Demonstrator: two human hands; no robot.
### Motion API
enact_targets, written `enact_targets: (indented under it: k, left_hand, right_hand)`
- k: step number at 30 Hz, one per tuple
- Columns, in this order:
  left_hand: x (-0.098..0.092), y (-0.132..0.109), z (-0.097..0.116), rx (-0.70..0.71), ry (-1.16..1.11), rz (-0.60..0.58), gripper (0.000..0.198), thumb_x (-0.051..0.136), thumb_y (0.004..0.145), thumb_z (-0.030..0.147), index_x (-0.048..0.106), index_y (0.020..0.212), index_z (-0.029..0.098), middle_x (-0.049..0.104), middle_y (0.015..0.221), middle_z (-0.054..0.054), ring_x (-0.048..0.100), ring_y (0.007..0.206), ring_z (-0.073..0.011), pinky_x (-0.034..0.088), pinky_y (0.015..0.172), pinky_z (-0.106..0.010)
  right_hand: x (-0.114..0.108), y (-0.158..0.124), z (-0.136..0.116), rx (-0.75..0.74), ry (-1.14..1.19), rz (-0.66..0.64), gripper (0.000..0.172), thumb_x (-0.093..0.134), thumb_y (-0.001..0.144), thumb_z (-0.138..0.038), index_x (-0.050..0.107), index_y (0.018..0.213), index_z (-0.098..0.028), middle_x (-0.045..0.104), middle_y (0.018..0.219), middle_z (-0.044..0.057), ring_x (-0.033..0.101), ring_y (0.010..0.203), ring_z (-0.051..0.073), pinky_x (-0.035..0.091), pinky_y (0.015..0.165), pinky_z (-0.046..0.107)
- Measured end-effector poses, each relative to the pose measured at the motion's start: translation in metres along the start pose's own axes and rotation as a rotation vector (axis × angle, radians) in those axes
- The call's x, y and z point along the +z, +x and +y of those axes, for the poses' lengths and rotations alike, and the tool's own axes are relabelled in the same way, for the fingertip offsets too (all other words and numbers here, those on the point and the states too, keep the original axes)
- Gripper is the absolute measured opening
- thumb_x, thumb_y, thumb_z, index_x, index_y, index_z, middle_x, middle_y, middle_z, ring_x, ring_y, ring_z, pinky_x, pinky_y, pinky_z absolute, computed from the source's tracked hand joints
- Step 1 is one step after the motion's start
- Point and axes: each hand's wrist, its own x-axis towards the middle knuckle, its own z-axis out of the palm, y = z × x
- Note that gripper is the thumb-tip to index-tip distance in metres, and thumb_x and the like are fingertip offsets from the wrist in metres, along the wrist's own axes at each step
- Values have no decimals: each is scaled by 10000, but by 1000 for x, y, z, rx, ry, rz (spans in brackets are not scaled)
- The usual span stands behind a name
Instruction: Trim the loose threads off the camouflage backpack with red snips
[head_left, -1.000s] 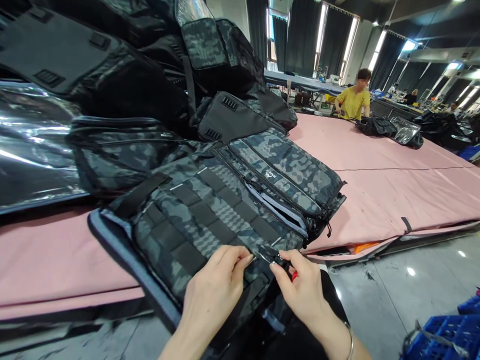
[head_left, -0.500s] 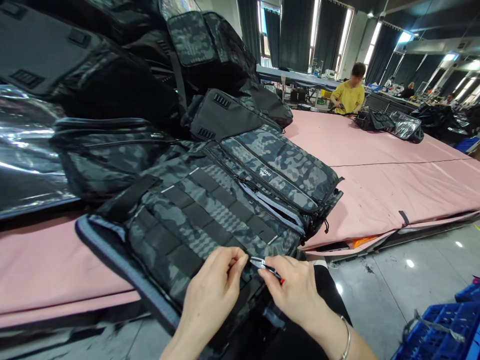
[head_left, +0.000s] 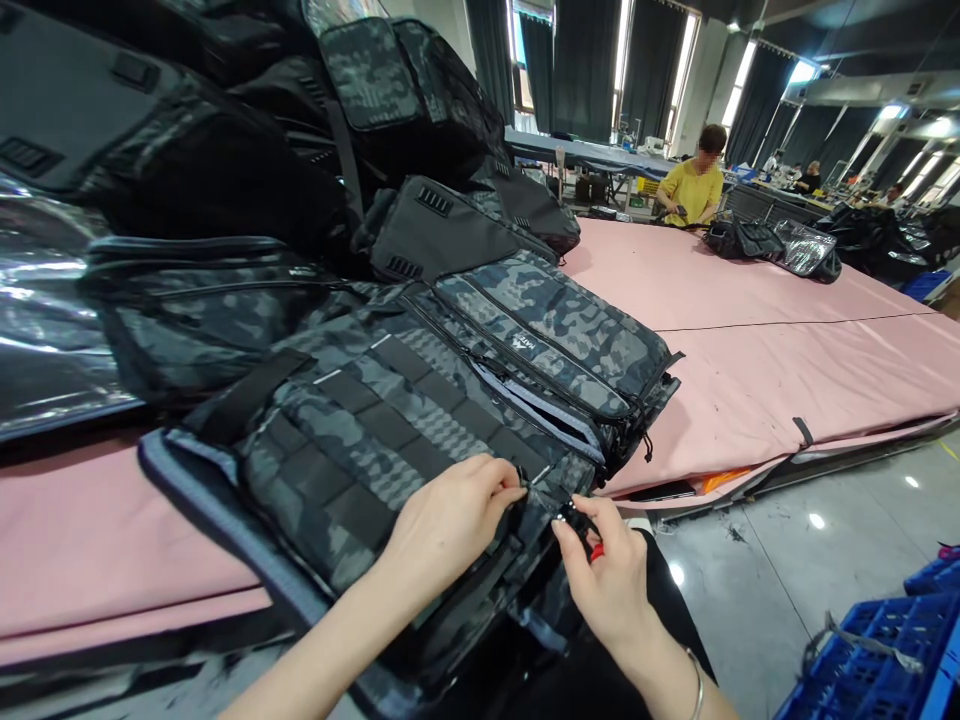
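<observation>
A dark camouflage backpack [head_left: 360,420] lies with its flat, webbing-striped panel facing up, its front edge close to my body. My left hand [head_left: 454,510] rests over the near side of that panel, thumb and fingertips pinched together by the edge; whatever is between them is too small to make out. Just to the right, my right hand [head_left: 611,565] is closed around small thread snips [head_left: 596,551] with a red end showing, their blades mostly hidden by the fingers. A part-unzipped pocket [head_left: 540,405] with grey lining gapes beyond both hands.
More black and camouflage bags [head_left: 442,225] are heaped at the back left. A pink-covered table [head_left: 750,370] runs off to the right, with dark bags [head_left: 772,245] at its far side. There a person in a yellow top [head_left: 691,190] stands. Blue crates [head_left: 870,650] sit on the floor at right.
My left hand has shifted right and farther up along the bag's edge. The right hand has moved slightly right with the snips, whose blades no longer show clearly.
</observation>
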Motion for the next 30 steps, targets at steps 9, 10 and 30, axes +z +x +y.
enact_targets:
  k: [9, 10, 30]
  left_hand:
    - [-41, -39, -11, 18, -712, 116, 523, 400, 879, 566, 426, 470, 241, 442, 464, -7, 442, 474, -153, 407, 473, -289]
    - [-41, -45, -15, 9, -654, 101, 551, 407, 871, 595, 437, 452, 238, 471, 461, -12, 466, 475, -155, 417, 480, -286]
    - [3, -62, -19, 88, -120, 329, 246, 470, 876, 388, 578, 746, 210, 591, 674, 7, 497, 488, -109, 429, 494, -217]
  right_hand:
    - [-8, -2, 2, 55, 148, -81, 245, 543, 919, -364, 609, 975, -135, 626, 622, 5, 570, 477, 118, 451, 462, 210]
    - [-8, -2, 1, 62, 161, -102, 246, 542, 919, -366, 607, 975, -135, 615, 609, 0, 568, 476, 120, 451, 464, 212]
    - [-11, 13, -21, -62, 94, -421, 128, 594, 907, -316, 644, 949, -206, 751, 857, 0, 717, 740, 174, 473, 641, 236]
